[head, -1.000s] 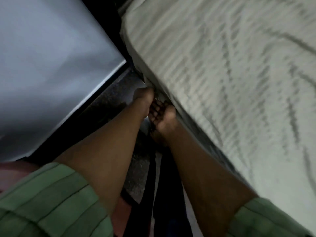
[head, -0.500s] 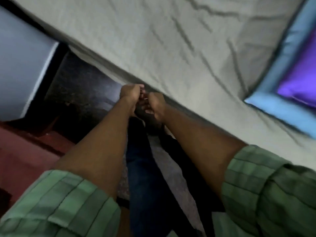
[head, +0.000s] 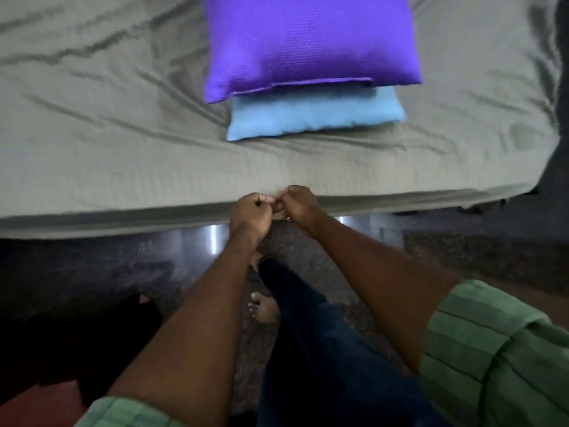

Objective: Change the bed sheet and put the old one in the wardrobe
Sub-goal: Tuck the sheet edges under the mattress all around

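So here a grey bed sheet [head: 129, 143] is seen spread over the bed, wrinkled in places, with its near edge folded down over the side of the mattress. Both hands are brought together right at that edge: the left hand [head: 251, 212] is curled into a fist and the right hand [head: 297, 203] is curled too, knuckles nearly touching. Something small seems to be pinched between them, probably a bit of the sheet's hem, but the fingertips are turned away and it's blurry, so what exactly is gripped can't be told for sure. The hands being kept that close at the edge would make sense if the sheet is being tucked or pulled taut, which is only a guess. Two pillows are stacked further in on the bed, a purple pillow [head: 311, 41] laid on top of a light blue pillow [head: 314, 114], the blue one sticking out at the near side; they're probably parked there just to keep them off the floor [head: 92, 266] while the edges get sorted. Whether this sheet is the old one or the fresh one can't be judged from this view. As for containers, no wardrobe is visible anywhere, and no second sheet either. Rolled green sleeves [head: 492, 359] and a bare foot [head: 264, 308] on the dark floor are caught at the bottom.
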Demonstrator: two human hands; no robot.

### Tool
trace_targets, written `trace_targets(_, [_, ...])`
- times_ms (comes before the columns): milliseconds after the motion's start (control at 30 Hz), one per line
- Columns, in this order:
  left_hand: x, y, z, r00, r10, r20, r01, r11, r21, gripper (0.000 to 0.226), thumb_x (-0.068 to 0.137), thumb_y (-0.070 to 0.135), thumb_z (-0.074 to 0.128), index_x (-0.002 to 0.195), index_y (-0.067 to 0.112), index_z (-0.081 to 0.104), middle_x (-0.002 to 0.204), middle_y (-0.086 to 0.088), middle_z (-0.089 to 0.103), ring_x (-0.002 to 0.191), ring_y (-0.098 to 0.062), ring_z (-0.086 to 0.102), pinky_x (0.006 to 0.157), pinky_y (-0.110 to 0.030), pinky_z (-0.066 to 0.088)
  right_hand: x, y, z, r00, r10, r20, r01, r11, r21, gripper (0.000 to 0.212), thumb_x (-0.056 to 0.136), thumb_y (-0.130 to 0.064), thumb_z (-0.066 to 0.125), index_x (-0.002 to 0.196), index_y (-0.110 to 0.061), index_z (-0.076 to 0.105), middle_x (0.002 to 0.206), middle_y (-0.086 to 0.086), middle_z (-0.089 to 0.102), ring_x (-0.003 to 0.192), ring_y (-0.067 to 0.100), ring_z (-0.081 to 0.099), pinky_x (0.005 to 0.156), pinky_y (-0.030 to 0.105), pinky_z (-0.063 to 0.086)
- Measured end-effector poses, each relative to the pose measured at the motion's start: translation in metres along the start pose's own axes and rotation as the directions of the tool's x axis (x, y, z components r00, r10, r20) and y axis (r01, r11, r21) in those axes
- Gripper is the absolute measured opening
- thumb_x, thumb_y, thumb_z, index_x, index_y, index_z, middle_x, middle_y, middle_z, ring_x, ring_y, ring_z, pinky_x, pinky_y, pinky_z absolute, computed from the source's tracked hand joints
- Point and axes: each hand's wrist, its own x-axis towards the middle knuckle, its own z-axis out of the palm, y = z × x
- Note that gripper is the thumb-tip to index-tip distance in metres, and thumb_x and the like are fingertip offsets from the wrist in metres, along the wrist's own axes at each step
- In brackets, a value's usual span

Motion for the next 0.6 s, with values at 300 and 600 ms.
trace_targets(300, [-0.057, 0.046, 0.253, 0.939, 0.310, -0.148, -0.271, 0.933, 0.236, 0.019, 0.095, 0.021, 0.057, 0.104, 0.028, 0.072, 0.096, 0.000, 0.077, 0.090, -0.028, 0.070, 0.076, -0.034, 0.053, -0.005, 0.184, -0.230, 0.907, 0.003, -0.421, -0.064, 0.989, -0.131, 0.018, 0.095, -0.023, 0.054, 0.089, -0.016, 0.070, 0.100, 0.015, 0.074, 0.097, 0.037, 0.067, 0.083, 0.041, 0.055])
trace_targets(600, [-0.075, 0.138, 0.509, 0.851, 0.520, 0.071, -0.501, 0.763, 0.409, 0.016, 0.088, 0.033, 0.057, 0.095, 0.027, 0.071, 0.093, 0.004, 0.072, 0.087, -0.024, 0.069, 0.076, -0.038, 0.057, 0.006, 0.368, -0.463, 0.821, 0.205, -0.532, -0.270, 0.962, -0.045, 0.028, 0.102, -0.034, 0.052, 0.094, -0.012, 0.069, 0.092, 0.015, 0.069, 0.095, 0.038, 0.065, 0.069, 0.034, 0.039])
